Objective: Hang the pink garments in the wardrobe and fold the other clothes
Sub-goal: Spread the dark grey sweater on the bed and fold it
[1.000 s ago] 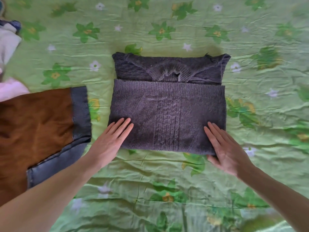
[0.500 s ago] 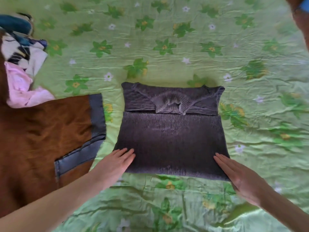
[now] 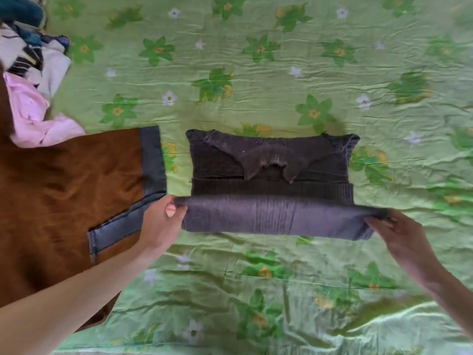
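Note:
A dark grey knitted sweater (image 3: 271,165) lies partly folded in the middle of the green flowered bedspread (image 3: 256,73), collar facing me. Its near edge is lifted off the bed and rolled toward the collar. My left hand (image 3: 163,221) pinches the lifted edge at its left corner, thumb on top. My right hand (image 3: 401,237) grips the right corner of the same edge. A pink garment (image 3: 33,119) lies crumpled at the far left.
A brown garment with grey-blue trim (image 3: 64,201) lies flat to the left of the sweater, under my left forearm. A heap of white, striped and dark teal clothes (image 3: 30,47) sits in the top left corner.
Both hands lay flat at the sweater's near corners before. Now they have taken hold of the near edge and raised it toward the collar.

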### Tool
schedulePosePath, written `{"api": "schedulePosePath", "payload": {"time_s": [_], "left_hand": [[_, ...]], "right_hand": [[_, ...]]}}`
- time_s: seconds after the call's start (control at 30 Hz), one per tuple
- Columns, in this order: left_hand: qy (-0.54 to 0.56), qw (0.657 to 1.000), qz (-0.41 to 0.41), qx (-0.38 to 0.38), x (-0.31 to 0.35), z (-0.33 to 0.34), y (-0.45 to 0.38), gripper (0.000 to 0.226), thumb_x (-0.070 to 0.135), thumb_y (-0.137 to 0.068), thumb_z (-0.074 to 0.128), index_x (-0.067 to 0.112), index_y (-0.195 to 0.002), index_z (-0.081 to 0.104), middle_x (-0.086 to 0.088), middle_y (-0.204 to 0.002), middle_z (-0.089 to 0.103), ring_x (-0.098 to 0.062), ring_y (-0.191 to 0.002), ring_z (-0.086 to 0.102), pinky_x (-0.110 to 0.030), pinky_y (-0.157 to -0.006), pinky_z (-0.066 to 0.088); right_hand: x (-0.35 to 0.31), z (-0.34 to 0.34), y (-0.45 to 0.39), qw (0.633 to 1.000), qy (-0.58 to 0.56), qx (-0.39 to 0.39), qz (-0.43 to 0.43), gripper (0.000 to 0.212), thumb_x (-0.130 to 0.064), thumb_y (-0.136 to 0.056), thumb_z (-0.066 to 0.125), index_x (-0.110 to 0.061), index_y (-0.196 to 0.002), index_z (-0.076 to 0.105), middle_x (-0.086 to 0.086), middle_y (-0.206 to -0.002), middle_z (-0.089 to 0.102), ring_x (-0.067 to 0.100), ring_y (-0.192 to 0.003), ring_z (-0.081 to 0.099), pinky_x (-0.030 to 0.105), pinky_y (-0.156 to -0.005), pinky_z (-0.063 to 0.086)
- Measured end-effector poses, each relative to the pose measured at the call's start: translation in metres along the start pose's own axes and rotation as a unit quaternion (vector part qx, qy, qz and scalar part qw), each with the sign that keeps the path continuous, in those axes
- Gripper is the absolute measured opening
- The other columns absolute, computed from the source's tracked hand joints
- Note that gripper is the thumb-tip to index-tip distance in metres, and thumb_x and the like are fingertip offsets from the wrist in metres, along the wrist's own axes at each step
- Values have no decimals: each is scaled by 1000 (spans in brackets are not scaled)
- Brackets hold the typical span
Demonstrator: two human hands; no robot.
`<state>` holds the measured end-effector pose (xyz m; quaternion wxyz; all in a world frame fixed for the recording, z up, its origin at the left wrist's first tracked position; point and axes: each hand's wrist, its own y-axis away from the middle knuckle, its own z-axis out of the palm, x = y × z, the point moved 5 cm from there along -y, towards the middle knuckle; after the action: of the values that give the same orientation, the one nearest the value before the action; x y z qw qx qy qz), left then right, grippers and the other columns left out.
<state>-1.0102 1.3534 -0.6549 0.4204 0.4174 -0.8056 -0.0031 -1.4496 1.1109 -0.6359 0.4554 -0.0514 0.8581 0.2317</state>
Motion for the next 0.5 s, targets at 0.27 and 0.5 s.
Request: {"api": "schedulePosePath", "payload": {"time_s": [0.27,0.5], "left_hand": [[129,980,-14,152,58,23,-26,33,25,-116,29,12,-141,46,15,-116,51,9,-102,54,-27,-94,32],[-2,965,38,261,61,23,-98,33,32,-113,39,2,-109,51,-13,-73,54,-43,-70,57,-41,-64,35]], "right_hand": [[-34,37,-59,984,-14,178,-12,21,-25,-111,38,-7,-108,47,7,-96,49,21,-88,45,40,-78,35],[-50,39,-132,963,150,216,-55,35,-34,-110,44,-2,-122,52,28,-106,65,45,-92,61,37,-70,30]]}}
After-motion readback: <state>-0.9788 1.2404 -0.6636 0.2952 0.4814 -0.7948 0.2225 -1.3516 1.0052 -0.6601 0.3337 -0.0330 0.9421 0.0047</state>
